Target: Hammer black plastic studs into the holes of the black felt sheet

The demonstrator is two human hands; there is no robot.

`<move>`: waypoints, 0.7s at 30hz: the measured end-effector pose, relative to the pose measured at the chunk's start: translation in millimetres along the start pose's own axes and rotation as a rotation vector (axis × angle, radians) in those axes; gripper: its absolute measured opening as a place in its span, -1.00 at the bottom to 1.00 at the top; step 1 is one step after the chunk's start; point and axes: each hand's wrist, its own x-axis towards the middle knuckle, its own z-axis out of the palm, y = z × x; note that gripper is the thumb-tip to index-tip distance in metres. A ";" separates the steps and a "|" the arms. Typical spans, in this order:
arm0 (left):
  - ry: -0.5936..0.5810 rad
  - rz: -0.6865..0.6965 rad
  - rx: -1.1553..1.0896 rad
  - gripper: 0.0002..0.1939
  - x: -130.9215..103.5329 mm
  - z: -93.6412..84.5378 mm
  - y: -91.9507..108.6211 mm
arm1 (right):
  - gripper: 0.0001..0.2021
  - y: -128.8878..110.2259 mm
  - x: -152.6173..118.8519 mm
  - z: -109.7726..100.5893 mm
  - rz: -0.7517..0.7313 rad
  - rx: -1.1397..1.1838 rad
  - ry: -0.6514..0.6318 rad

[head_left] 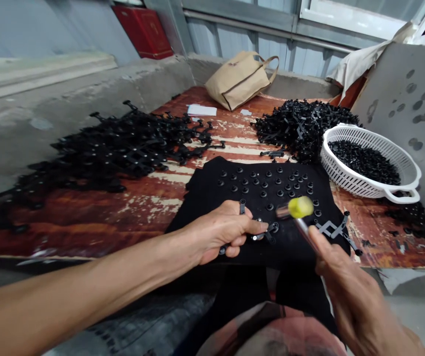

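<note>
My left hand (231,228) is closed around a small black scissor-type linkage (260,237), one end of which sticks up above the fingers. It rests low over a black cloth (197,212). Gripped in my right hand (349,284) is a small hammer (301,207) with a yellow face, its head blurred and raised to the right of the linkage. Several small round black caps (264,185) stand in loose rows on the cloth. Beside the hammer, an X-shaped black linkage (333,230) lies at the cloth's right edge.
Black linkages form a heap (119,148) at left and another pile (305,123) at back right. A white plastic basket (368,190) holds small black parts. Behind stand a tan bag (240,79) and a red box (144,32). A grey panel (401,94) borders the right.
</note>
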 end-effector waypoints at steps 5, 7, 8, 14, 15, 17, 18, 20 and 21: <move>-0.013 0.055 -0.059 -0.64 1.3 1.1 -6.4 | -0.16 5.0 -1.5 0.4 0.025 -0.078 -0.070; 0.009 0.064 -0.052 -0.68 -1.4 1.5 -9.4 | -0.21 9.4 -2.8 4.9 0.048 -0.020 -0.075; 0.021 0.070 -0.036 -0.70 -3.9 1.4 -10.7 | -0.24 11.7 -3.9 7.5 0.047 0.034 -0.030; 0.202 0.238 0.078 -0.36 -20.7 -6.6 -18.2 | -0.32 18.9 -13.4 23.6 0.072 0.209 0.195; 0.223 0.284 0.146 -0.36 -21.0 -9.1 -20.1 | -0.34 18.9 -14.9 26.1 0.098 0.229 0.186; 0.247 0.444 0.376 -0.44 -18.3 -14.9 -24.6 | -0.36 18.3 -17.1 30.7 0.136 0.267 0.171; 0.252 0.558 0.523 -0.50 -15.4 -18.0 -26.9 | -0.37 18.0 -17.9 32.9 0.148 0.283 0.165; 0.256 0.791 0.800 -0.59 -7.5 -24.1 -30.6 | -0.38 17.5 -19.0 37.2 0.165 0.313 0.162; 0.245 0.881 0.913 -0.63 -3.3 -26.7 -31.6 | -0.38 17.6 -19.4 39.1 0.175 0.327 0.159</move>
